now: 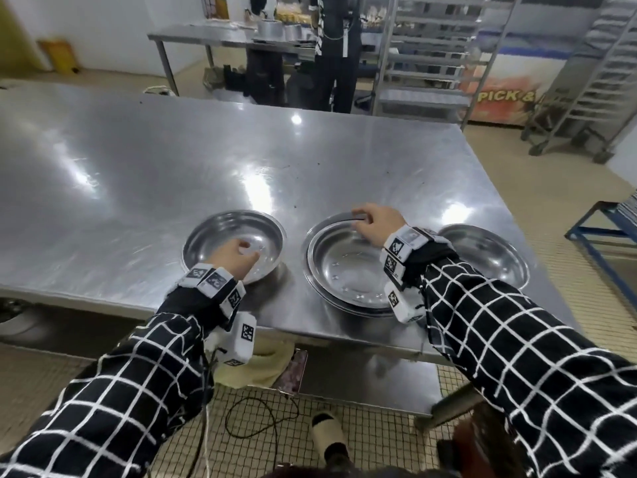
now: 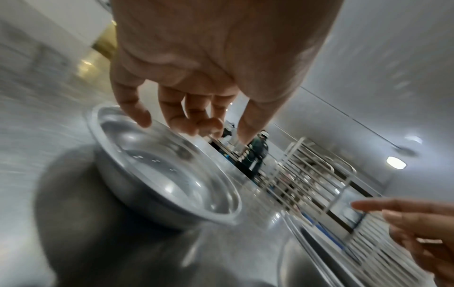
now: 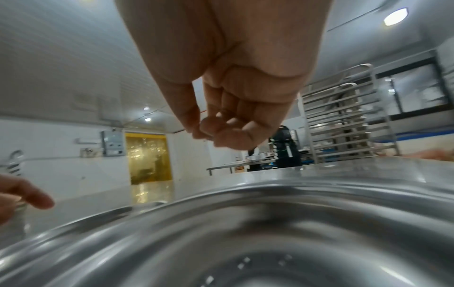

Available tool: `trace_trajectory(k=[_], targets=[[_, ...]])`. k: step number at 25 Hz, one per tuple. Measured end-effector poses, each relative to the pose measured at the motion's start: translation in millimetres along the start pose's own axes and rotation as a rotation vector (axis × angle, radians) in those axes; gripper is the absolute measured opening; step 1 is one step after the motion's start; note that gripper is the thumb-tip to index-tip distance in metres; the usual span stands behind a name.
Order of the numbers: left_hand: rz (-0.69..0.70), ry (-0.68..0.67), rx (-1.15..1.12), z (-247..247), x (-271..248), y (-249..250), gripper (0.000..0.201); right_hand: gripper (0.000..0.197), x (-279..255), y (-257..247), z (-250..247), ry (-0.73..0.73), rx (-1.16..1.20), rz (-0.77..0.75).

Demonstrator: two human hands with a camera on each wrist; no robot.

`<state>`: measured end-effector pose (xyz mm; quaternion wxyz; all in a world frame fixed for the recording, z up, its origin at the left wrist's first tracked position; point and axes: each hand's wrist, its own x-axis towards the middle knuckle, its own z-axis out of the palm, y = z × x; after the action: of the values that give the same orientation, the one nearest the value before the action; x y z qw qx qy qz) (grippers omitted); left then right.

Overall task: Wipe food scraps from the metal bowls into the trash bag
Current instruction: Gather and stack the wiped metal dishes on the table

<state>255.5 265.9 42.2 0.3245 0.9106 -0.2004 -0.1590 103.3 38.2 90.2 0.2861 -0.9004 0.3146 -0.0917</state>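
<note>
Metal bowls are sitting on the steel desk point(image 1: 138, 160): the left hand point(image 1: 234, 258) is hovering loose-fingered over the left bowl point(image 1: 206, 236), the right hand point(image 1: 377, 222) curling onto the stacked bowls' point(image 1: 344, 270) far rim. Lifting only the top one needs a firm pinch.

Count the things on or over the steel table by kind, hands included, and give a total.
Single metal bowls: 2, the left bowl and the right bowl
Stack of nested bowls: 1
Hands: 2, the left hand and the right hand
Total: 5
</note>
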Motion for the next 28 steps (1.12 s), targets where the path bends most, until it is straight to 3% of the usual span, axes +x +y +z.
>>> trace_trajectory(k=[3, 7, 10, 12, 16, 19, 22, 28], targets=[[-0.120, 0.076, 0.009, -27.9, 11.3, -34.0, 0.044, 0.038, 38.1, -36.3, 26.7, -0.147, -0.037, -0.081], [-0.321, 0.137, -0.004, -48.7, 17.4, -77.9, 0.058, 0.045, 78.0, -75.8, 65.1, -0.403, 0.006, -0.029], [-0.433, 0.039, -0.017, -44.9, 17.7, -91.2, 0.065, 0.052, 90.1, -87.7, 78.0, -0.511, -0.185, -0.072], [-0.449, -0.029, -0.142, -36.6, 19.2, -95.0, 0.060, 0.052, 96.6, -93.6, 80.2, -0.627, -0.224, -0.040], [-0.381, -0.020, -0.227, -25.1, 24.4, -98.3, 0.018, 0.047, 108.2, -92.7, 91.8, -0.700, -0.133, -0.074], [-0.371, -0.001, -0.352, -29.6, 28.3, -84.9, 0.014, 0.037, 118.6, -84.7, 100.8, -0.558, -0.152, -0.082], [-0.299, 0.080, -0.422, -39.1, 33.7, -60.7, 0.040, 0.026, 113.4, -82.8, 90.4, -0.386, -0.241, -0.066], [-0.009, 0.096, -0.085, -42.4, 26.0, 12.1, 0.018, 0.020, 61.7, -45.6, 27.9, -0.101, -0.168, -0.029]])
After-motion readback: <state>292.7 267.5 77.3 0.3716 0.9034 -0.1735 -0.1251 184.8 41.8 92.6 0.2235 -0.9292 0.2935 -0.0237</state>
